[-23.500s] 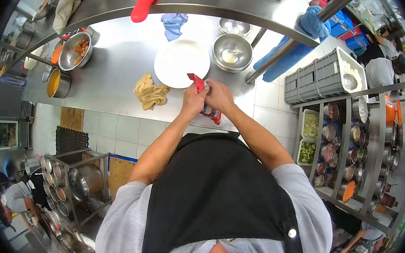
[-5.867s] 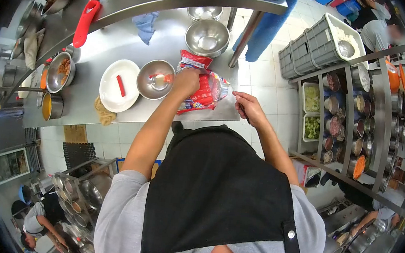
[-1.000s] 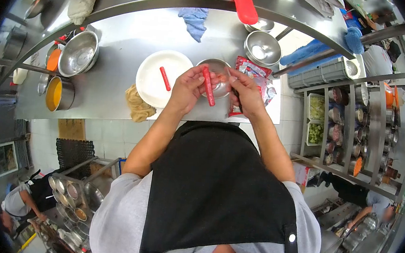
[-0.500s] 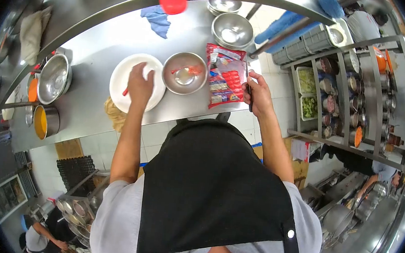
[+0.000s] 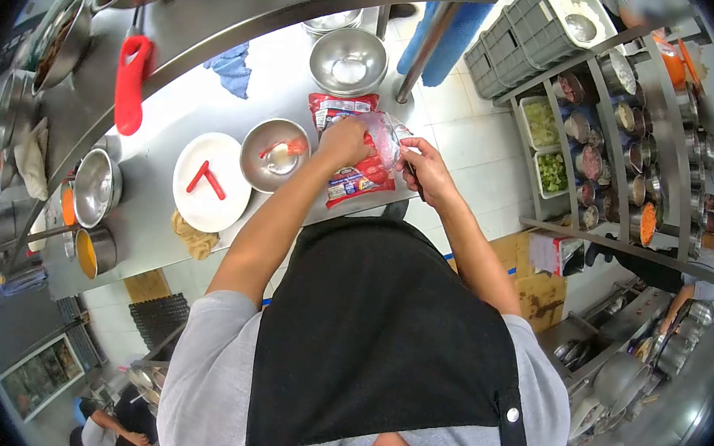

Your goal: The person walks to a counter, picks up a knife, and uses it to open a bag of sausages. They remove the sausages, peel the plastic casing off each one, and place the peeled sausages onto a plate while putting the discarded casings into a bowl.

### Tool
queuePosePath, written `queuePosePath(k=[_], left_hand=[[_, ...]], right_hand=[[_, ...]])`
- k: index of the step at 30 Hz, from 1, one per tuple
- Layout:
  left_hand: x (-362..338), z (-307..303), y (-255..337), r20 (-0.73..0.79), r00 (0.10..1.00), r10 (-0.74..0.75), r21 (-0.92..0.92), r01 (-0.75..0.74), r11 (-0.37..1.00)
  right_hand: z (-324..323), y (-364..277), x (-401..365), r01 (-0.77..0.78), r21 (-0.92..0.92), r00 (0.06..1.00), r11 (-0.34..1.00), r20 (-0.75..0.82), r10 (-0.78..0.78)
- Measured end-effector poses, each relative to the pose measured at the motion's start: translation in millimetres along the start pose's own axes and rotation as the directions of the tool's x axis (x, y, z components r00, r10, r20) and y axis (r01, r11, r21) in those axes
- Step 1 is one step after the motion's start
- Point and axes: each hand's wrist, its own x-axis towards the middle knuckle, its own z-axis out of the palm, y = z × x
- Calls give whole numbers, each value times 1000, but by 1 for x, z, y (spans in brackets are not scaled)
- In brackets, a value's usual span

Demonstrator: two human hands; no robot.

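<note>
On the steel table lies an opened red and blue plastic package (image 5: 360, 182) with red sticks showing inside. My left hand (image 5: 346, 142) reaches into its opening, fingertips partly hidden by the plastic. My right hand (image 5: 426, 171) is at the package's right edge, closed around a dark-handled knife (image 5: 413, 177). Left of the package is a steel bowl (image 5: 251, 171) with red and white pieces at its bottom. Two red sticks (image 5: 214, 185) lie apart on a white plate (image 5: 182, 182).
Stacked steel bowls (image 5: 348, 59) stand behind the package. A blue cloth (image 5: 232, 68) and a tan cloth (image 5: 194, 236) lie on the table. A red-handled utensil (image 5: 130, 93) hangs at the overhead shelf. Ingredient racks (image 5: 582, 149) stand right; other people are farther off.
My left hand has moved from the plate to the package, leaving two red sticks on the plate. My right hand has come in to the package's edge. The view has shifted.
</note>
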Motion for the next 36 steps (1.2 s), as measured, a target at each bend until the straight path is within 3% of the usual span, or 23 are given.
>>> queuePosePath(k=[4, 7, 13, 18, 19, 25, 26, 28, 31, 32, 35, 36], left_hand=[[-14, 17, 12, -142, 981, -131, -51, 125, 991], [-9, 28, 9, -146, 975, -167, -64, 159, 985], [-8, 21, 21, -83, 959, -270, -19, 270, 963], [-12, 11, 16, 18, 937, -349, -91, 349, 933], [-12, 12, 15, 45, 936, -348, -101, 351, 931], [-19, 19, -3, -127, 968, -214, -208, 185, 960], [-22, 14, -7, -192, 955, -228, -352, 150, 924], [-37, -9, -10, -287, 913, -289, -606, 60, 793], [-59, -48, -22, -269, 873, -406, -851, -19, 524], [-58, -44, -36, -105, 905, -413, -991, -60, 122], [-74, -48, -62, 42, 955, -294, -920, -78, -385], [-80, -52, -64, 87, 952, -294, -897, -53, -439]], right_hand=[[-14, 14, 15, -32, -25, 999, 999, 17, 32], [-12, 20, 28, -37, -21, 999, 999, 35, 38], [1, 11, 49, -27, -35, 996, 999, 79, 30], [12, -1, 55, -18, -66, 995, 998, 98, 24], [14, -2, 54, -12, -65, 995, 998, 102, 18], [20, -6, 39, 48, -33, 998, 998, 46, -47], [21, -6, 36, 63, -47, 998, 997, 32, -62], [30, -10, 21, 96, -53, 995, 994, 29, -94], [51, -12, 3, 136, -53, 991, 989, 28, -134], [60, -12, -1, 149, -58, 989, 987, 33, -147], [100, -14, -15, 185, -112, 982, 976, 49, -181], [123, -24, -27, 199, -108, 979, 974, 66, -193]])
